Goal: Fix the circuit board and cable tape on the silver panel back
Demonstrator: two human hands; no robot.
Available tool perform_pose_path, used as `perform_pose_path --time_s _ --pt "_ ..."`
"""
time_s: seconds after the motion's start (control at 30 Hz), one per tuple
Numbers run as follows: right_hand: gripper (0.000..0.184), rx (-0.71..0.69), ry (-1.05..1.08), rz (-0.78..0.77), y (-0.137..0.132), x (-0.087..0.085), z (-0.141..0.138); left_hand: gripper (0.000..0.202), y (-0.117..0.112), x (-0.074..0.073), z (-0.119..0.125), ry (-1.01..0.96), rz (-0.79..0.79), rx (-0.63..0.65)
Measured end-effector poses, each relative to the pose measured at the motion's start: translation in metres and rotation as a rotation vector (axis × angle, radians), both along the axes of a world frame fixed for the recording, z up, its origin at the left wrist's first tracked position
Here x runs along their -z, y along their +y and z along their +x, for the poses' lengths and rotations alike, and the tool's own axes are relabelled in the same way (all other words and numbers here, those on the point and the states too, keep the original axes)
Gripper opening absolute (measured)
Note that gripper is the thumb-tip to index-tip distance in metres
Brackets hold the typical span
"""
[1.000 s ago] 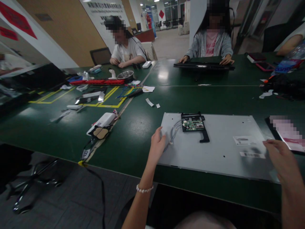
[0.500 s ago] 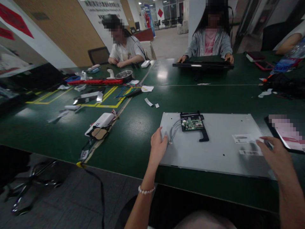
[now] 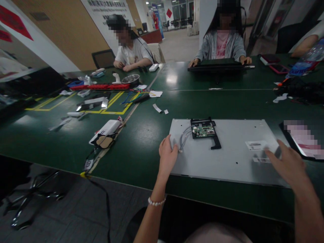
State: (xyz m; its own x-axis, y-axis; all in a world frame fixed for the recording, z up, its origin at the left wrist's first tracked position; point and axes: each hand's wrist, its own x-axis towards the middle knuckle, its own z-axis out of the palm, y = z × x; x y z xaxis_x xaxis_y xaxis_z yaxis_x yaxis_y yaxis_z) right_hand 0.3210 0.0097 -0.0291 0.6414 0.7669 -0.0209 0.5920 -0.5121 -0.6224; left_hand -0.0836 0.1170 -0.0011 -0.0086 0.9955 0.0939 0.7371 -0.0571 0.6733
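1. Noted left hand (image 3: 167, 154) at the left edge of a flat grey panel (image 3: 227, 168), fingers along the border, thumb over the face; cannot tell from this angle whether clamped on it.
2. Noted right hand (image 3: 288, 163) over the panel's right edge, thumb and forefinger spread apart (blurred at the fingertips; contact cannot be judged). Well apart from the left.
3. Located flat grey panel lying on the green tabletop (image 3: 141, 135), near the wearer's side.
4. Found on the panel's upper half: green circuit board (image 3: 203, 131) inside a black bracket (image 3: 216, 145), and grey cables (image 3: 184, 137) curving from it toward the left hand.
5. Found near the right hand: white label (image 3: 255, 145) and, just below, barcode label (image 3: 262, 160) (print too small to read).
6. Recorded beyond the right hand: black-edged device (image 3: 305, 140) with a pink display, partly pixelated.
7. Recorded well left of the panel: white battery pack (image 3: 108, 130), round tan ends facing the near table edge.
8. Observed across the table: co-worker in a striped jacket (image 3: 234, 47), both hands at a black monitor (image 3: 219, 66) (tilted nearly flat).
9. Observed on the left wrist: beaded bracelet (image 3: 157, 203).
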Motion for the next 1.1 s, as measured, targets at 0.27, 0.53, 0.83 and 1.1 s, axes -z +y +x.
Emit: perform_pose_path --time_s 0.27,0.53,0.83,1.1 --pt "0.051 -0.543 -0.288 -0.061 0.034 -0.022 -0.088 0.050 -0.002 0.008 0.000 0.032 0.088 -0.040" --pt "0.035 -0.774 -0.360 -0.011 0.060 -0.022 -0.125 0.046 -0.003 0.012 0.000 0.063 0.137 -0.045" --pt "0.029 -0.728 -0.473 0.100 0.037 -0.009 -0.124 0.046 -0.005 0.009 0.002 0.087 0.144 -0.037" --pt "0.044 -0.606 -0.606 0.146 -0.011 0.002 -0.124 0.047 -0.006 0.007 0.003 0.143 0.112 -0.043"
